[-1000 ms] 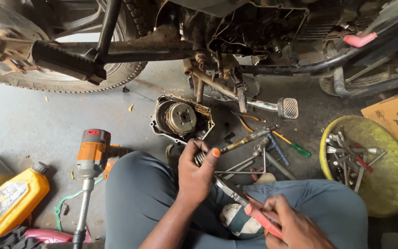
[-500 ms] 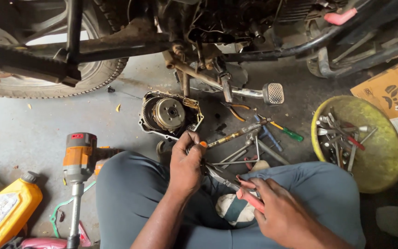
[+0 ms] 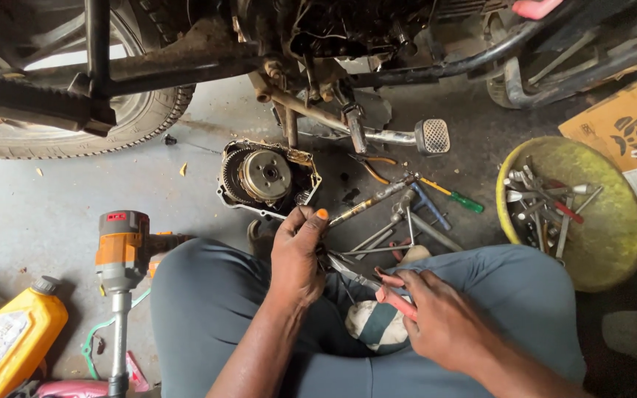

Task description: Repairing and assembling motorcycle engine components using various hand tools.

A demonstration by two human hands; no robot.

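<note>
Concrete floor (image 3: pixel 53 214), clutch cover (image 3: pixel 267 177), loose tools (image 3: pixel 407 214), yellow basin (image 3: pixel 613 243)

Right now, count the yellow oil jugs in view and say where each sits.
1. A yellow oil jug lies at bottom left on the concrete floor, left of the orange power tool. Others may be hidden beyond the frame.

A yellow plastic oil jug (image 3: pixel 10 339) lies on the concrete floor (image 3: pixel 46 206) at the lower left corner, dark cap up, with a pale rectangular label on its side. At the right edge a brown cardboard box (image 3: pixel 628 136) rests tilted beside the yellow bowl (image 3: pixel 613 243), printed with black graphics and carrying a small white label.
</note>
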